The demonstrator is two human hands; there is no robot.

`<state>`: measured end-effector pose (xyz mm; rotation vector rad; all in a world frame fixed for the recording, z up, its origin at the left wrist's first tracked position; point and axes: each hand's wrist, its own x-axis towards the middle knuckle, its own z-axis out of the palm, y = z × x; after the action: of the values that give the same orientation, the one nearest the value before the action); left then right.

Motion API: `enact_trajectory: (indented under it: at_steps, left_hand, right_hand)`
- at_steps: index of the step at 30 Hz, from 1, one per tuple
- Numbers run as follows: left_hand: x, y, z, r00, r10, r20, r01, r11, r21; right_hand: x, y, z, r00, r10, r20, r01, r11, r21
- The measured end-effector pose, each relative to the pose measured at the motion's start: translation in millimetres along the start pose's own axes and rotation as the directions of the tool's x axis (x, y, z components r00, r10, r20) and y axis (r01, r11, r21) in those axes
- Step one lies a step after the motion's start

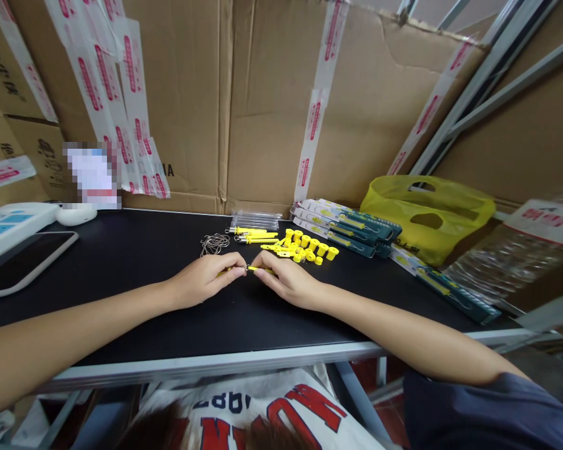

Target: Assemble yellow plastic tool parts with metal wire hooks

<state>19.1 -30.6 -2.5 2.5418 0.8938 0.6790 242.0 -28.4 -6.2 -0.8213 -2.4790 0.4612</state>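
My left hand (pixel 206 279) and my right hand (pixel 288 280) meet in the middle of the black table (pixel 136 250), fingers pinched together on a small yellow plastic piece with a metal tip (pixel 253 269). Just beyond my hands lies a heap of small yellow parts (pixel 307 245), a few assembled yellow pieces (pixel 256 235) and a tangle of thin wire loops (pixel 214 242).
Green-and-white packaged cards (pixel 351 226) fan out at the right, beside a yellow plastic bag (pixel 426 215). More cards (pixel 450 290) lie near clear bags (pixel 507 262). A tablet (pixel 25 262) and white device (pixel 9 225) sit left. Cardboard walls (pixel 263 106) close the back.
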Motion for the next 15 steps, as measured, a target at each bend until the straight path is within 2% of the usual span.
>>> enact_trajectory:
  at_steps: [10, 15]
  left_hand:
    - [-0.6, -3.9, 0.0, 0.999, 0.018, 0.039, -0.017, 1.0, -0.011]
    - [-0.3, -3.2, -0.8, 0.999, 0.024, 0.038, -0.025, 0.999, 0.022]
  right_hand:
    - [-0.9, -2.7, -0.7, 1.0, 0.002, 0.009, -0.002, 1.0, -0.005]
    - [-0.2, -1.5, -1.8, 0.998, -0.058, 0.019, 0.057, 0.997, 0.055]
